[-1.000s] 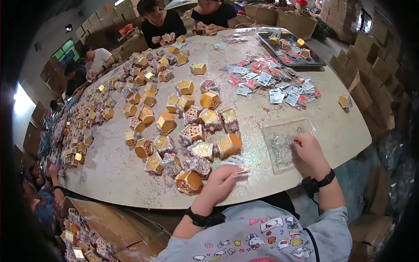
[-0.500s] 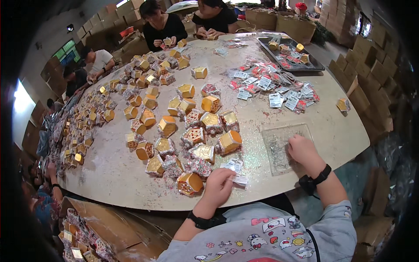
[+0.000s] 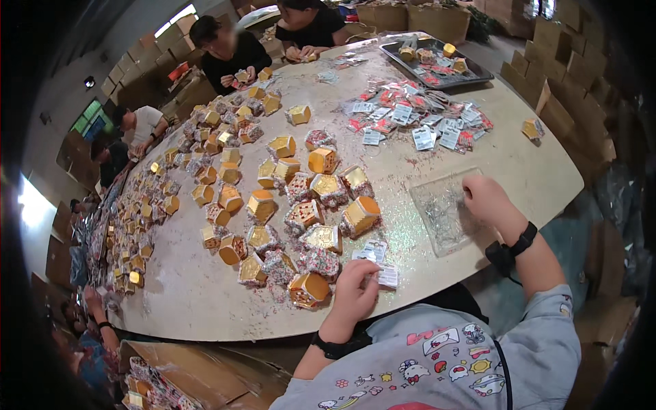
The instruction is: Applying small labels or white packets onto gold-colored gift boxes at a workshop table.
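My left hand (image 3: 353, 292) rests on the table edge with its fingers curled over a few small flat packets (image 3: 378, 257). Just left of it stands a small gold house-shaped box (image 3: 309, 290), one of several glittery gold boxes (image 3: 301, 205) clustered in front of me. My right hand (image 3: 484, 198) sits closed on the right edge of a clear plastic tray (image 3: 441, 208) that holds small clear bits. What its fingers pinch I cannot make out. Each wrist wears a black band.
A heap of red and white flat packets (image 3: 417, 119) lies at the far right, with a dark tray (image 3: 437, 58) of boxes behind it. Two people (image 3: 229, 48) work at the far side. More gold boxes (image 3: 137, 219) line the left. Cardboard cartons (image 3: 560, 61) stand on the right.
My left hand has stayed on the packets near the table edge. My right hand has kept to the clear tray's right edge, shifting only slightly.
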The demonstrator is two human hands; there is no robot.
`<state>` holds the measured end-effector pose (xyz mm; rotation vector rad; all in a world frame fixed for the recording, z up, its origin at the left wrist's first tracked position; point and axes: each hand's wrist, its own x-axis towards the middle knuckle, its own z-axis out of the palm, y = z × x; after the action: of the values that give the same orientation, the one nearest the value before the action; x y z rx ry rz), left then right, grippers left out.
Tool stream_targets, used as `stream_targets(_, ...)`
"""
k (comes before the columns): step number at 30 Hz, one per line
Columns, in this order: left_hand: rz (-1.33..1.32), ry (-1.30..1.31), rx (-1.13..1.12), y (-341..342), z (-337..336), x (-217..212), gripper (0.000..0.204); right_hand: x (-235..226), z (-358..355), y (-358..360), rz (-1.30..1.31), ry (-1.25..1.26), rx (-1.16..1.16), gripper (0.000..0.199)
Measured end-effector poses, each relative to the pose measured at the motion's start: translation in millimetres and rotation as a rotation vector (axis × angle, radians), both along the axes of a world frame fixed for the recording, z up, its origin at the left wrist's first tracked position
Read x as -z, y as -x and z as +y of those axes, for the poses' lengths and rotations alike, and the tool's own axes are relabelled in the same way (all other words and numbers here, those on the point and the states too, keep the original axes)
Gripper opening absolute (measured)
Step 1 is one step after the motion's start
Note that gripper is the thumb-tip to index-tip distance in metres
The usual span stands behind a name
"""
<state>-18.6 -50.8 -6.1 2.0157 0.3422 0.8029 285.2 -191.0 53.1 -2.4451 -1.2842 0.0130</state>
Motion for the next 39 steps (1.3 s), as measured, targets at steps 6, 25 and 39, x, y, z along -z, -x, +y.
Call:
stream_targets(6, -0.006, 0.010, 0.019, 1.2, -0.7, 3.5, 0.017, 12.8, 0.7, -0.2, 0.087, -0.037, -0.074, 0.010)
stream_targets(25, -0.003, 0.027, 0.017, 5.6, -1.3, 0.4, 0.014, 0.5, -0.5, -14.7, -0.110, 0.031, -0.042, 0.019)
stream_targets(39, 0.076, 0.023, -0.075, 8.8, -5.6, 1.5, 0.008, -6.7, 2.2, 19.2, -0.009, 0.095, -0.063, 0.017)
